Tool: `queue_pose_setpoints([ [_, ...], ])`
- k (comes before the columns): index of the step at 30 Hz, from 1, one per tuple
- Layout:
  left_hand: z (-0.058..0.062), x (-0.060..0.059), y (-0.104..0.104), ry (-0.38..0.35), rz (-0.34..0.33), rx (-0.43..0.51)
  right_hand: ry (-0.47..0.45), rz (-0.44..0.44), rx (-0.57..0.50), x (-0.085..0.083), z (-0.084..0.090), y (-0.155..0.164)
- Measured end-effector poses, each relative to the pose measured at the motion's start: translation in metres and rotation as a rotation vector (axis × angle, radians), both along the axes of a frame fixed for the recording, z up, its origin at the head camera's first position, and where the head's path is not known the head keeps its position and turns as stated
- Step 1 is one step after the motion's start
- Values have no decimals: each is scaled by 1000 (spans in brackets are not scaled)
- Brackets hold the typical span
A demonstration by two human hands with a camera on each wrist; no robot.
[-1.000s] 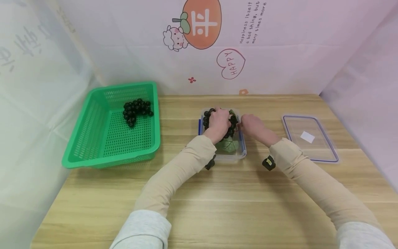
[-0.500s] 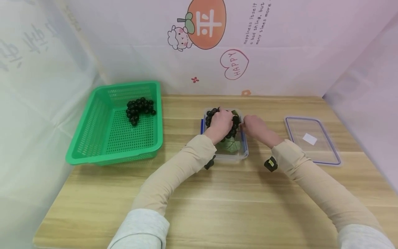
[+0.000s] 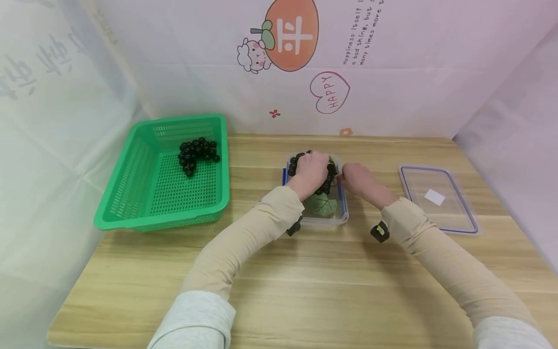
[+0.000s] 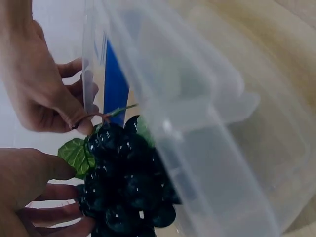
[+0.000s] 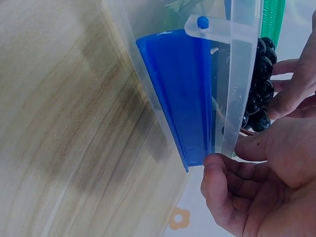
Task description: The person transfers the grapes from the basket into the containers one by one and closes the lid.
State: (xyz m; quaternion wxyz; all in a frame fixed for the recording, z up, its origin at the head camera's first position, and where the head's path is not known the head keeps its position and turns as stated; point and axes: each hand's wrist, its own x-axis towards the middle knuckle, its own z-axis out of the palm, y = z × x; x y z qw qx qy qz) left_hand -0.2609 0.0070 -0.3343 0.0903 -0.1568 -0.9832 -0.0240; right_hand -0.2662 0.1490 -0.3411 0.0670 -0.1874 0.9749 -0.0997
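Since a second ago your hands have hardly shifted: both stay at the box (image 3: 317, 220), with the left hand (image 3: 310, 170) sitting slightly higher over the grapes (image 3: 330, 175) than before, and the leaf (image 3: 321, 204) showing more fully below it. Your left hand curls over the top of the grapes, fingers and thumb wrapped round the bunch, which sits at the far end of the clear box in the middle of the table (image 3: 305, 281). From the left wrist view you see the dark grapes (image 4: 126, 185) cupped by that hand (image 4: 24, 190), with a green leaf (image 4: 75, 155) just beside the thumb. Your right hand (image 3: 358, 178) is at the right wall of the box, and in the left wrist view its fingertips (image 4: 81, 126) pinch the thin stem (image 4: 106, 114) at the top of the bunch. The right wrist view shows the same hand (image 5: 261, 182) curled close against the clear wall, just beside the blue clasp (image 5: 185, 94). Well to the left stands a green basket (image 3: 131, 194) with a second bunch (image 3: 197, 153) lying in its far part. To the right of the box the lid (image 3: 438, 198) lies flat on the table, apart from your right sleeve.
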Motion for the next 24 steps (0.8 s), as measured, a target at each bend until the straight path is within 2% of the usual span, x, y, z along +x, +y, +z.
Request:
queue_pose_setpoints([
  [5, 4, -4, -9, -11, 18, 114, -12, 0, -13, 0, 0, 0],
  [9, 17, -9, -24, -69, 19, 240, -32, -3, -10, 0, 1, 0],
  [13, 34, -15, -57, -172, 84, 371, -46, -3, -24, 0, 2, -2],
  [15, 41, -18, -77, -181, 128, 408, -47, -5, -35, 0, 2, -2],
  [17, 46, -20, -97, -180, 172, 428, -43, -6, -40, -1, 0, -1],
  [21, 52, -22, -134, -110, 260, 319, -49, -17, -42, -2, -1, 0],
  [24, 55, -23, -160, -72, 351, 249, -66, -24, -60, -1, 0, -2],
])
